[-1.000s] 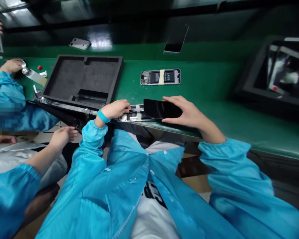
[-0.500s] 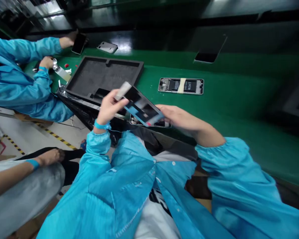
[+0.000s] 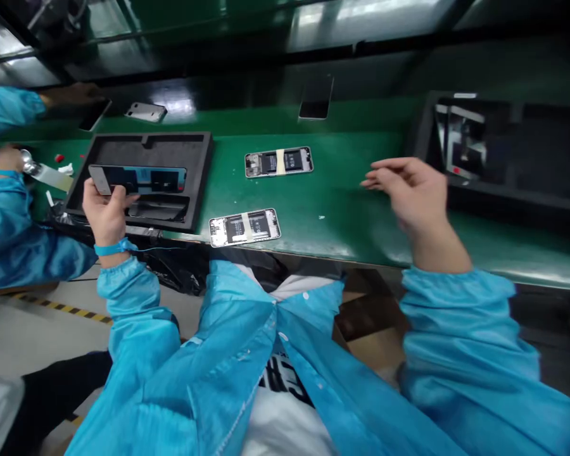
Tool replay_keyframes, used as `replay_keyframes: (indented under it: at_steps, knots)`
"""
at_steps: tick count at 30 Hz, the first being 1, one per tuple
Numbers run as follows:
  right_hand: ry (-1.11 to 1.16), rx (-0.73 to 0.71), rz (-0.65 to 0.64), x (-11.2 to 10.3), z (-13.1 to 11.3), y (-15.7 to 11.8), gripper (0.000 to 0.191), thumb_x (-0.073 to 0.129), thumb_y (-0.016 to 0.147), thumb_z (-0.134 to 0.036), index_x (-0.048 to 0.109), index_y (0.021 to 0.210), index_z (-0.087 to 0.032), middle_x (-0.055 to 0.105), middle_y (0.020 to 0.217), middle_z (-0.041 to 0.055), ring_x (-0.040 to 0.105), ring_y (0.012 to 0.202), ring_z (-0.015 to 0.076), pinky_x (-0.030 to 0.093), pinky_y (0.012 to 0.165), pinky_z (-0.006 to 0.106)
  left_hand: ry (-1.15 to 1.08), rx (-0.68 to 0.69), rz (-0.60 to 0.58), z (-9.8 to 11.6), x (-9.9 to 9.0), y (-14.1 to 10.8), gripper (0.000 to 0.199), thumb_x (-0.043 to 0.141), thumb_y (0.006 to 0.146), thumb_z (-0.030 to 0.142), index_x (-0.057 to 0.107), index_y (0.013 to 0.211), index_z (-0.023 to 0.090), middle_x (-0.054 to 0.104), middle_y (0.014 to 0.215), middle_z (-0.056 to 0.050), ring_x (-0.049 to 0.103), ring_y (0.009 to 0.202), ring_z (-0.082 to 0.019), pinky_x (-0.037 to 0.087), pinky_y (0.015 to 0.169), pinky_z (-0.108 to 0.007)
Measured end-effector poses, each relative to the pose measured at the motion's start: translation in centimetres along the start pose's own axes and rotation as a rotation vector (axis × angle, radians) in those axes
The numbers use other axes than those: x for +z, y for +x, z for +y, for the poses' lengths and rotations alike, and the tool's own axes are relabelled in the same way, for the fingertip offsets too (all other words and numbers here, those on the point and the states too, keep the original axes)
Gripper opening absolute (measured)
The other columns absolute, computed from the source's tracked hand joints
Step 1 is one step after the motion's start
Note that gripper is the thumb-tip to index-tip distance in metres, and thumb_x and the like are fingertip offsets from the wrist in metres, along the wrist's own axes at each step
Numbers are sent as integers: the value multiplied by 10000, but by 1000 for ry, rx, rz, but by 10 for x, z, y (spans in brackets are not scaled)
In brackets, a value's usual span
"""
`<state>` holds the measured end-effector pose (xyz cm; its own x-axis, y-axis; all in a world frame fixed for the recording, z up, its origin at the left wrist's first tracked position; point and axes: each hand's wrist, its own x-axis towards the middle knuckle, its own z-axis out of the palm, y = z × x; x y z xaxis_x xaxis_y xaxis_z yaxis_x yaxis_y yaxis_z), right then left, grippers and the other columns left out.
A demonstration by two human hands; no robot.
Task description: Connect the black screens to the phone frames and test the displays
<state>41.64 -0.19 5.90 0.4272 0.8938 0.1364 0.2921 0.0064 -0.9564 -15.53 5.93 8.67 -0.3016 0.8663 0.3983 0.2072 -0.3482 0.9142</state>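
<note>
My left hand [image 3: 105,209] grips a phone screen [image 3: 147,180] by its pale end, holding it over the left black foam tray [image 3: 200,183]. A dark panel [image 3: 159,208] lies in that tray below it. My right hand [image 3: 415,193] is empty, over the green bench, its fingers stretched out to the left. Nearer the bench edge lies an opened phone body [image 3: 225,232] with a pale tape strip across its battery. A second opened phone body [image 3: 266,163], taped likewise, lies farther back.
At right stands another black foam tray [image 3: 498,190] with phone screens [image 3: 465,142] in it. A dark phone panel [image 3: 316,104] and a silver phone shell [image 3: 145,112] lie at the back. A co-worker's sleeve [image 3: 14,234] and hands are at the left.
My right hand has let go of the phone screen and moved right. My left hand has carried the screen left over the tray. The view has turned right, bringing in the second tray.
</note>
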Motion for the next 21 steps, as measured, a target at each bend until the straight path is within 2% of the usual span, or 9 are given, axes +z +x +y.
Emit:
replay_keyframes:
  at_steps: [2,4,5,7,9,11,15,19,21]
  knots:
    - [-64,-155,-207,26,-15,-18,505,795,839,-542,707,1169,-169,747,1163,222,754,1061,304,615,981,494,-21,38,-52,7,15,-7,530,979,721,509,583,981,273,661,934,104,675,886,-135,693,786,-419]
    - [-117,-351,-467,65,-39,-34,723,795,852,-631,647,1411,-196,643,1477,201,651,1355,344,567,1136,538,-32,27,-85,12,30,-13,637,988,656,606,554,957,250,646,917,72,678,844,-138,694,752,-399]
    - [-128,-452,-588,87,-53,-40,825,806,842,-665,603,1501,-213,593,1557,182,593,1435,359,536,1181,559,-22,3,-108,13,37,-15,678,977,639,661,554,968,246,642,913,53,682,827,-140,693,732,-380]
    - [-84,-572,-776,131,-80,-48,914,774,870,-699,523,1607,-220,556,1606,167,564,1464,359,520,1197,556,15,-49,-165,13,46,-17,720,935,647,745,562,1003,242,631,917,17,702,841,-158,691,718,-350]
    - [-37,-595,-851,169,-101,-50,861,707,930,-689,514,1620,-212,576,1585,166,588,1427,347,545,1154,523,46,-82,-210,10,47,-18,724,891,685,780,567,1050,245,626,956,-13,731,923,-197,689,734,-350]
    - [-21,-559,-845,199,-112,-48,732,677,965,-613,577,1562,-201,648,1488,155,635,1341,331,567,1092,486,60,-108,-231,7,42,-18,722,853,715,798,560,1087,253,630,1004,-34,745,1005,-232,692,763,-364]
    - [23,-444,-841,242,-119,-37,382,678,930,-402,761,1205,-150,754,1027,87,713,989,269,597,937,439,59,-162,-220,2,22,-19,682,817,768,779,555,1133,266,660,1046,-39,759,995,-227,696,768,-343]
    - [142,-127,-921,290,-127,-36,201,700,879,-277,722,1030,-146,714,883,70,684,765,228,609,682,391,39,-212,-205,-7,1,-10,643,840,797,683,591,1206,253,700,1089,-48,772,925,-209,685,715,-300]
    - [106,32,-962,315,-133,-38,115,690,870,-206,687,974,-157,706,867,79,674,719,226,609,641,404,61,-276,-197,-13,-9,-2,669,881,756,634,610,1220,236,715,1065,-50,760,834,-189,672,671,-286]
